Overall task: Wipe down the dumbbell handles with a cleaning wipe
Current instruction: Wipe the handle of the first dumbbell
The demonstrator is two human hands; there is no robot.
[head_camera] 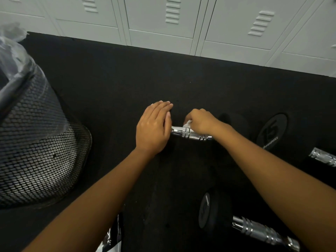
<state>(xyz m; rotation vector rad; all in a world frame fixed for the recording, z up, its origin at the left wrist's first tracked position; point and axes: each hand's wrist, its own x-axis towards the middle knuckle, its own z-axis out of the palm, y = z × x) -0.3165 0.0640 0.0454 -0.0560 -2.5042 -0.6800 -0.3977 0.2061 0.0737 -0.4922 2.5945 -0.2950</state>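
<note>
The left hand lay palm down over the left end of the chrome knurled dumbbell handle. Its fingers were straight and close together, gripping nothing. The weight beneath it could not be made out against the black rubber floor. The right hand had its fingers curled tight, pinching a crumpled white cleaning wipe against the far side of the same handle, just right of the left hand. This handle lay crosswise on the floor at mid-scene.

To the right, a black round dumbbell head bore a raised "15" and a line of smaller lettering too blurred to read. A second chrome handle showed at the right edge. A third dumbbell lay near right, its head marking illegible.

A black mesh waste bin with a clear plastic liner stood at left. Pale grey metal lockers ran along the far side. A black-and-white packet sat at the near edge, its print unreadable.
</note>
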